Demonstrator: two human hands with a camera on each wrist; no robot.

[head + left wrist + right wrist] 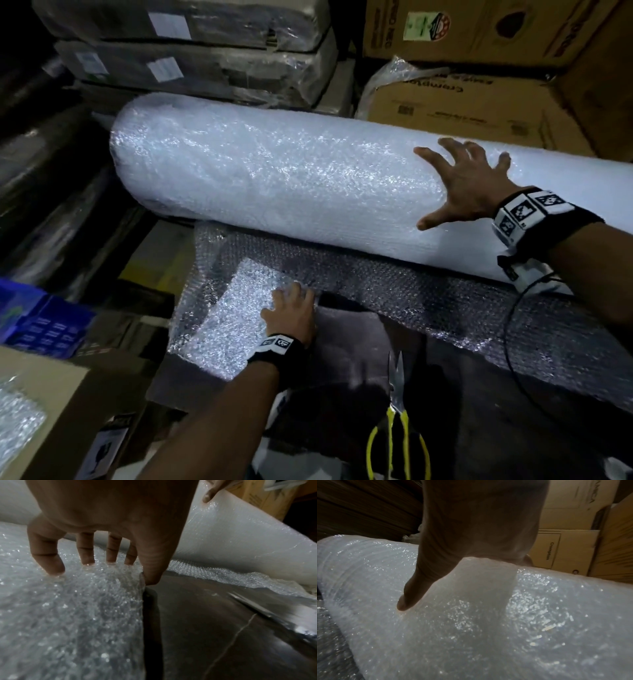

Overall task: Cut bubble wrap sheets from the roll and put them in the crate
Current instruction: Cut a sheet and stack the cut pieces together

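- Your right hand [469, 181] lay spread wide on the bubble wrap roll [274, 171], fingers splayed and palm flat against its upper curve, gripping nothing; the thumb [406, 601] pressed into the wrap on the side of the roll facing you.
- Your left hand [291, 315] rested below the roll on a cut bubble wrap sheet [226, 318], with its fingertips [54, 569] straight and pushing down into the bubbles and the thumb [152, 577] at the sheet's right edge; nothing was pinched or curled round.
- That sheet lay flat just in front of the roll's left half, on a dark work surface [349, 342].
- A loose length of wrap [445, 301] ran out from under the roll toward you, covering the surface along the roll's near side.
- The scissors [397, 411], with yellow handles, lay on the dark surface well in front of the roll, blades pointing toward it, apart from both of your hands.
- A blue crate [37, 322] stood off beyond the roll's left end, nearer to you than the roll.
- Cardboard boxes [479, 106] were stacked behind the roll's right half, and plastic-wrapped bundles [191, 44] behind its left half.
- The roll itself lay on its side across the scene, its left end free and its right end out of view.
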